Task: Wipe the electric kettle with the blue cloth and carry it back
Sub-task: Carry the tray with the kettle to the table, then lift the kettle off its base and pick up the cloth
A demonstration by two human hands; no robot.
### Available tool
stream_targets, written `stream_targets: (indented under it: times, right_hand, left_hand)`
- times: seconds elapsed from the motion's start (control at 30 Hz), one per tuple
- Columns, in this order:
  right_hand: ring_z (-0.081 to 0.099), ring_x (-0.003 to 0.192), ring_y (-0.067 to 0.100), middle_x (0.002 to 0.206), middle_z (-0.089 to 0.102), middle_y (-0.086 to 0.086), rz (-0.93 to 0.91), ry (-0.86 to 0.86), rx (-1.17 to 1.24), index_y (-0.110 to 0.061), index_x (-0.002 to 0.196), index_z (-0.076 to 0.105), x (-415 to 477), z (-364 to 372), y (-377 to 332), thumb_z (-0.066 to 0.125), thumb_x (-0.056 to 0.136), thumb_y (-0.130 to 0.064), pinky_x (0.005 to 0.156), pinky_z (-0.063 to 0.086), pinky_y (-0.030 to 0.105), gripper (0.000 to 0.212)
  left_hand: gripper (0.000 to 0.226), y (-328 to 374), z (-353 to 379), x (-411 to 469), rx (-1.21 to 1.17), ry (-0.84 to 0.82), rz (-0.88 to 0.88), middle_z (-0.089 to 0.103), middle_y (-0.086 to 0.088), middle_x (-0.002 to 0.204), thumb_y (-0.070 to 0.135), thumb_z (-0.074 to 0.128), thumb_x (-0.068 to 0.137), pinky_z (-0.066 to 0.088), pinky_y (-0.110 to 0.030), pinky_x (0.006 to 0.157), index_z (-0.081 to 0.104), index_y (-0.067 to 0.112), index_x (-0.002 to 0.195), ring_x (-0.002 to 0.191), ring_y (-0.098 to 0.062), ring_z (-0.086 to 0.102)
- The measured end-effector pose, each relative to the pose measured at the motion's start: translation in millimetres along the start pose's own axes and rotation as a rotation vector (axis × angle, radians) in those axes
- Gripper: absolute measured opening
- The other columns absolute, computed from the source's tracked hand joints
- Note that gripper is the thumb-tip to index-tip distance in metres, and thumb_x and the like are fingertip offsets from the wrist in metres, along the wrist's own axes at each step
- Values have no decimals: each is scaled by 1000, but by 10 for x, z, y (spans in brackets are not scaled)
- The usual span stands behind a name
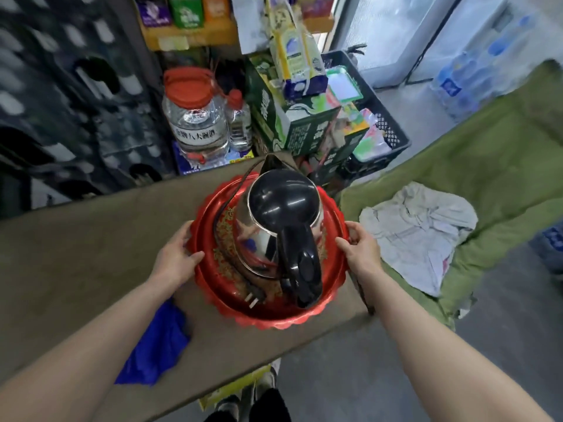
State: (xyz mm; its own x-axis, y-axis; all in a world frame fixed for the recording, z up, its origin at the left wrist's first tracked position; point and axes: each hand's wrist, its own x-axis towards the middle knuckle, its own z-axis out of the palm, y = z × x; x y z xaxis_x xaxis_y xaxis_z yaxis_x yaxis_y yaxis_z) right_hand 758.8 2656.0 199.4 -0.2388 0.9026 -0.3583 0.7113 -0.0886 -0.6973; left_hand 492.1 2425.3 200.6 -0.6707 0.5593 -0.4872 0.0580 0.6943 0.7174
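Two bare hands, left hand (176,257) and right hand (361,254), grip opposite rims of a red tray (274,315) on the bench (76,254); the electric kettle (280,226) stands between them (handle toward the person). Blue cloth (155,345) lies loose beside the left forearm.

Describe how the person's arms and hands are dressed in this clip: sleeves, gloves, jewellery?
Both forearms are bare from the frame's lower edge to the wrists; no sleeve shows. The left hand and right hand wear no gloves. No watch, bracelet or ring is visible, though the image is slightly blurred.
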Motion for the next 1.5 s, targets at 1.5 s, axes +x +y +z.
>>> stream_targets:
  times: [1.5]
  right_hand:
    - [57, 96, 5, 104, 64, -14, -438, -224, -44, -23, 125, 56, -211, 62, -1290, 74, 88, -19, 82, 40, 17, 41]
  left_hand:
    - [106, 1503, -108, 704, -137, -322, 232, 38, 7, 154, -7, 62, 69, 46, -47, 107, 17, 36, 155, 129, -7, 47]
